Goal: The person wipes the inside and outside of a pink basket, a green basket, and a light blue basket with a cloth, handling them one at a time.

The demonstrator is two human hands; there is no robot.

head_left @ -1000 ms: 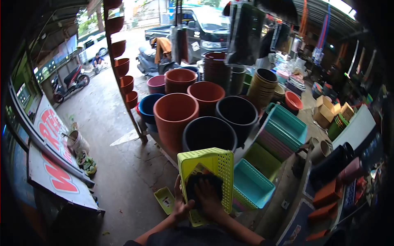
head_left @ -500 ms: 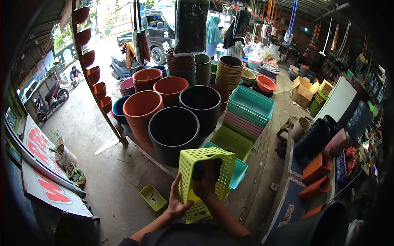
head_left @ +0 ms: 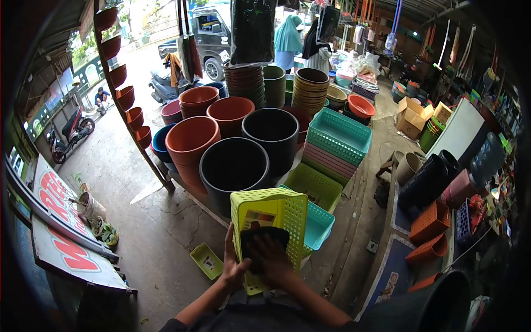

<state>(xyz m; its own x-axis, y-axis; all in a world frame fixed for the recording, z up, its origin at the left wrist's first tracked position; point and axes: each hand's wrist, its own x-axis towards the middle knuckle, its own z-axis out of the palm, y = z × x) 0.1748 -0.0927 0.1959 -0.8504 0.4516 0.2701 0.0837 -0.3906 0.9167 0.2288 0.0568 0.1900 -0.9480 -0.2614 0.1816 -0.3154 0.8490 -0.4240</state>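
A yellow-green perforated plastic basket (head_left: pixel 298 221) is tilted in front of me, its open side toward me and a label inside. My left hand (head_left: pixel 234 268) grips its left side, thumb toward the inside and fingers along the outer wall. Inside the basket, my right hand (head_left: pixel 269 252) presses a black cloth (head_left: pixel 248 238) against the inner surface, fingers spread over it. The cloth hides part of the inside. Just behind the basket are a turquoise basket (head_left: pixel 318 224) and an olive-green basket (head_left: pixel 315 187). A small yellow-green tray (head_left: pixel 207 261) lies on the floor to the left.
Black pots (head_left: pixel 234 191) and terracotta pots (head_left: pixel 191 149) stand in stacks ahead. Stacked baskets (head_left: pixel 337 135) rise at their right. Orange baskets (head_left: pixel 428 221) and dark pots line the right side. A signboard (head_left: pixel 72 249) leans at left. Several people are farther off.
The basket has moved slightly left and up, turning its inside more toward me. My right hand and the black cloth have moved lower inside it, uncovering the label.
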